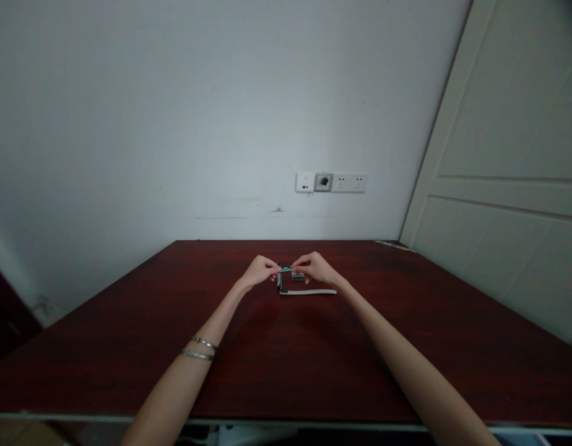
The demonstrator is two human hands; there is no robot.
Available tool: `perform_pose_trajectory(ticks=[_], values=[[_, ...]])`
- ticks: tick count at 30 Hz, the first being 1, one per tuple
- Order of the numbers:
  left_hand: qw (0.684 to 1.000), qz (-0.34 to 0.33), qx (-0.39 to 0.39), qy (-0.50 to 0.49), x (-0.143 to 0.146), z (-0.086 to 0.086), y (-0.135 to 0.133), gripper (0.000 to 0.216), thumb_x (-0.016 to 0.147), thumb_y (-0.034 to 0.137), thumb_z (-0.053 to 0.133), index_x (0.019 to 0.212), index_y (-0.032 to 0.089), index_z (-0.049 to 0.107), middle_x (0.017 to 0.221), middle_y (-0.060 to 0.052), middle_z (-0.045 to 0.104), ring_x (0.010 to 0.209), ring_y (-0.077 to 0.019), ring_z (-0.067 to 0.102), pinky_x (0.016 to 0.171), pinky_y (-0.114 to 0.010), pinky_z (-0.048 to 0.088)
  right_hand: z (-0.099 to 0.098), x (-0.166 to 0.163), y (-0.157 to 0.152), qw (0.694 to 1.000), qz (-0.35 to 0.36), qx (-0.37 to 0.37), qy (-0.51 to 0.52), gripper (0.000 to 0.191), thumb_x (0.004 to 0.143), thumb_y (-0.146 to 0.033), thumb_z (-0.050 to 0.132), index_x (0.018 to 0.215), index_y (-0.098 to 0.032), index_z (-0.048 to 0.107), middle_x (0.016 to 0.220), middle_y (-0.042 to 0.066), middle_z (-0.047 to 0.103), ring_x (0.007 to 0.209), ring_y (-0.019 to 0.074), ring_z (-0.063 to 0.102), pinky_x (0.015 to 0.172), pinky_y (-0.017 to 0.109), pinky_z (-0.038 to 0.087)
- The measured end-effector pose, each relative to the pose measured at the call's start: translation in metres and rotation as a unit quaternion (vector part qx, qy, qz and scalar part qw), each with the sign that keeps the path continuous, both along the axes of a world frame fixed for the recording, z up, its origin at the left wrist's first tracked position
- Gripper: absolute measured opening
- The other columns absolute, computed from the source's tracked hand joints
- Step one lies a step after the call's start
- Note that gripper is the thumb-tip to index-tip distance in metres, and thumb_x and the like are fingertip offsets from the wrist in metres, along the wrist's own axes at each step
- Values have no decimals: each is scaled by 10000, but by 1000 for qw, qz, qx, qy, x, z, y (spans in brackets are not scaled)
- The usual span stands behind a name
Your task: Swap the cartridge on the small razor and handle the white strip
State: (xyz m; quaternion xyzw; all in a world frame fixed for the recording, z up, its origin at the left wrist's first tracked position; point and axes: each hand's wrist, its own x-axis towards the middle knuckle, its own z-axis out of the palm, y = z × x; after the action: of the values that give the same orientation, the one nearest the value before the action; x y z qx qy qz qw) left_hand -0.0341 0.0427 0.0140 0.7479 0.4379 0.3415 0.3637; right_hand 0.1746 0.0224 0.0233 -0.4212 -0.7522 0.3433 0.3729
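My left hand [262, 270] and my right hand [312, 267] meet over the far middle part of the table. Both pinch the ends of a small, thin teal strip [286, 269], whose exact kind is too small to make out. Just below it, beside my right fingertips, lies a small clear box with dark edges [298, 277]. A long, thin white bar [309, 292] lies nearer to me, joined at its left end to a dark, narrow piece [280, 282] that runs away from me. My left fingers partly cover that area.
The dark red wooden table [286, 359] reaches back to a pale wall. Sockets and switches [332, 182] are set in the wall above its far edge. A white panelled door [504, 186] stands along the right side. A thin pale strip [394, 246] lies at the back right corner.
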Motion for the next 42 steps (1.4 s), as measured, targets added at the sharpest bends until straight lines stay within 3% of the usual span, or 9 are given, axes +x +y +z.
perform_pose_trajectory(ticks=[6,13,19,24,29,35,42], values=[[999,-15,39,31,4,4,-4,193,689,220,551,589,93,657,534,-29,598,505,-99,527,533,-214,429,11,3,5,999,14,1,-41,304,701,-358,617,810,-90,711,629,47,645,390,55,454,352,179,401],[994,-16,79,68,11,8,-9,207,682,207,519,592,92,666,496,-15,566,499,-103,512,500,-199,373,19,0,18,987,58,18,-147,230,709,-242,568,784,-89,722,550,13,593,428,48,392,393,166,307],[991,-5,96,96,12,3,-6,228,704,235,523,650,94,693,528,-29,595,527,-117,531,518,-208,372,20,-2,26,977,95,30,-186,207,679,-193,557,744,-86,720,613,27,634,525,82,467,498,188,364],[989,2,113,99,16,-3,-5,260,737,282,532,699,95,708,588,-47,637,567,-135,558,565,-228,409,13,2,35,974,92,39,-204,219,685,-189,532,750,-95,719,646,34,656,549,100,501,522,197,382],[985,11,153,82,23,-8,2,423,701,348,621,1033,88,653,903,-97,681,786,-179,603,706,-257,457,3,15,53,971,37,66,-228,216,704,-190,534,756,-95,721,681,50,674,578,110,524,542,199,386],[939,-12,224,260,30,-24,23,572,658,325,661,1179,110,562,1149,-139,595,1034,-257,530,900,-329,394,-17,22,69,962,-26,88,-258,192,719,-178,558,758,-97,727,705,73,687,613,126,559,573,203,394],[908,-12,243,341,40,-32,34,600,694,380,601,1224,116,502,1183,-158,560,1113,-304,458,912,-364,367,-35,26,80,956,-53,104,-270,161,724,-180,583,758,-116,727,744,72,679,675,137,572,644,214,415]])
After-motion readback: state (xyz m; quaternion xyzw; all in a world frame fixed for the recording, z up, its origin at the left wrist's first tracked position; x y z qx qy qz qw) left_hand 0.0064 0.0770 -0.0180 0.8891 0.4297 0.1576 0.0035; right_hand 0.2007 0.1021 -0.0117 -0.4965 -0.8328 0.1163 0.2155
